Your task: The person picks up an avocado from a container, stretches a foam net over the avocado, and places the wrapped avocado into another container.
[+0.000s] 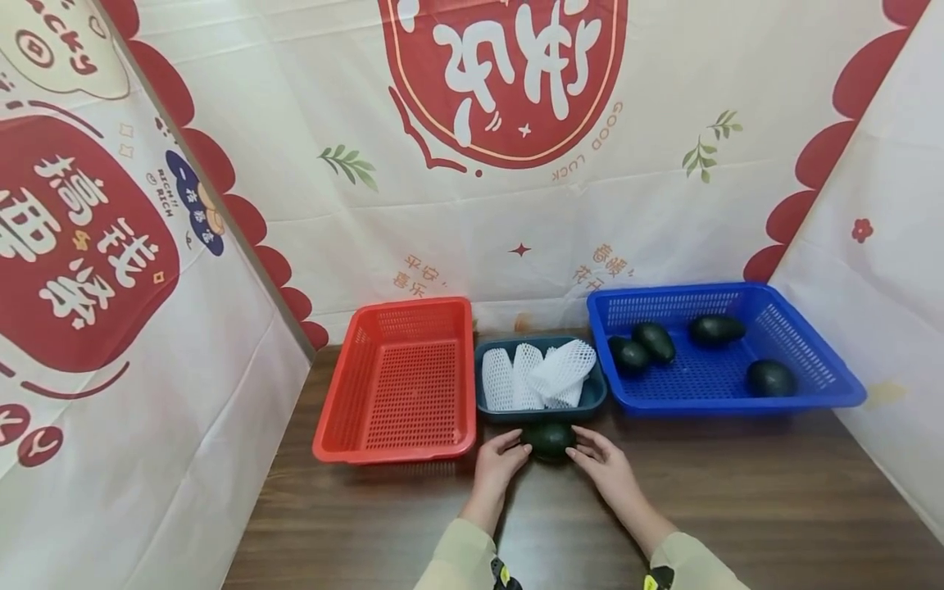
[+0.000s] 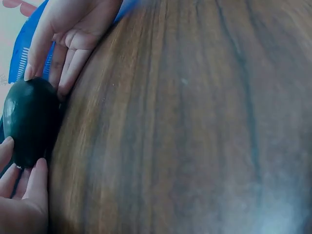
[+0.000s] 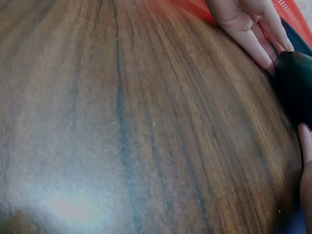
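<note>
A dark green avocado (image 1: 549, 442) lies sideways just in front of the small teal basket, between both hands. My left hand (image 1: 502, 465) holds its left end with thumb and fingertips. At the opposite end, my right hand (image 1: 606, 471) has its thumb and fingers on the skin. The left wrist view shows the whole avocado (image 2: 32, 122) with fingertips at both ends. Only part of the avocado (image 3: 295, 83) enters the right wrist view. White foam net sleeves (image 1: 528, 377) lie in the teal basket (image 1: 542, 415) right behind it.
On the left stands a red basket (image 1: 398, 453) with nothing in it. A blue basket (image 1: 737, 404) on the right holds several avocados (image 1: 717, 329). All stand on a wooden table (image 1: 354, 524), with a printed cloth (image 1: 472, 229) hanging behind and at the sides.
</note>
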`<state>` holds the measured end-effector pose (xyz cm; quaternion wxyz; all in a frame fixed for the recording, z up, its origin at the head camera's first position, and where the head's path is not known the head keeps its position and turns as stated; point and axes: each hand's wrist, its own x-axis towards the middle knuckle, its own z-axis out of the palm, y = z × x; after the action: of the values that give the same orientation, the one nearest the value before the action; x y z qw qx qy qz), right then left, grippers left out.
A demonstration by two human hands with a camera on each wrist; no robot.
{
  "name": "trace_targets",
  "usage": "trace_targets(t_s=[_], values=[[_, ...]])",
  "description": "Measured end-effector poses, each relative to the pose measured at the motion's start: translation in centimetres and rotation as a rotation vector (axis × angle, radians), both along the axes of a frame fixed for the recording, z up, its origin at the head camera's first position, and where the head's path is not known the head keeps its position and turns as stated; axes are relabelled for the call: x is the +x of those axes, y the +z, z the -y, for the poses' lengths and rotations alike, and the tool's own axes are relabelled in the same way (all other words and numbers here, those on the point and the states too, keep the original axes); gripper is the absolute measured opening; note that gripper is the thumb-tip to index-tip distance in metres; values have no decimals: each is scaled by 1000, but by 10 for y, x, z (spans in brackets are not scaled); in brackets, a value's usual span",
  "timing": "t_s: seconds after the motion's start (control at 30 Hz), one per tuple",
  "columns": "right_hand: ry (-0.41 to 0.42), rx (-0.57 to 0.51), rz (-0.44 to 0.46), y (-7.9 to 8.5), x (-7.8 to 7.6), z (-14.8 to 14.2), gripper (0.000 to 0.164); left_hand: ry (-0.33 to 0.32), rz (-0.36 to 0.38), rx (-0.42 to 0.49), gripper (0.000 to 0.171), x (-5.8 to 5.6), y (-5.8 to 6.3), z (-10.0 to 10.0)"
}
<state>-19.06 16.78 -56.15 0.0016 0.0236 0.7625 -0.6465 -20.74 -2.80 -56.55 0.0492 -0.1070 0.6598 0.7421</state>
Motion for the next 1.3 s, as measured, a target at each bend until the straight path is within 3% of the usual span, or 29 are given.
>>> trace_targets(t_s=[0.4,0.67,0.8,0.93,1.17,1.3], values=[[16,-26,9,2,0,4,55,12,-21,-90,34,-1,12,3],[53,-72,-88,10,5,-5,47,20,-52,-132,31,1,14,8],[75,26,-92,18,5,-12,45,-18,-98,-206,30,5,20,12],[105,202,-120,28,6,-16,44,-68,-188,-302,28,10,28,12],[209,557,-284,50,4,-18,42,-153,-367,-520,28,7,49,2],[273,729,-410,62,2,-20,42,-197,-397,-604,29,-3,65,-6]])
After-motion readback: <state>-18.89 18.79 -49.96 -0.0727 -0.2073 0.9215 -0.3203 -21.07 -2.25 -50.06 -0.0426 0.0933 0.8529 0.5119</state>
